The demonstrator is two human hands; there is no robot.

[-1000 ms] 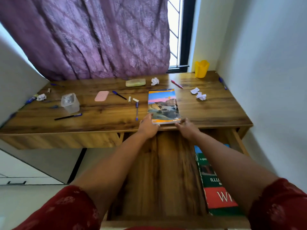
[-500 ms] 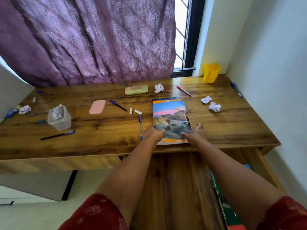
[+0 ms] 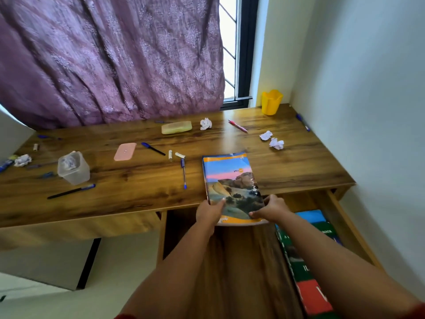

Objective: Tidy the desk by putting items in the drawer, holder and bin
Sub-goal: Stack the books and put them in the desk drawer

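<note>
Over drawer (image 3: 232, 261): left hand (image 3: 209, 212), right hand (image 3: 271, 208) grip book (image 3: 231, 185).

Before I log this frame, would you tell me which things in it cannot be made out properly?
All in the head view:
- Green and red book in the drawer: the right arm covers much of its cover, so the title is unreadable.
- Clear bin: contents show only as a pale blur through its wall.
- Yellow holder: inside hidden by its wall.
- Notebook: near corners covered by the left hand and right hand.
</note>
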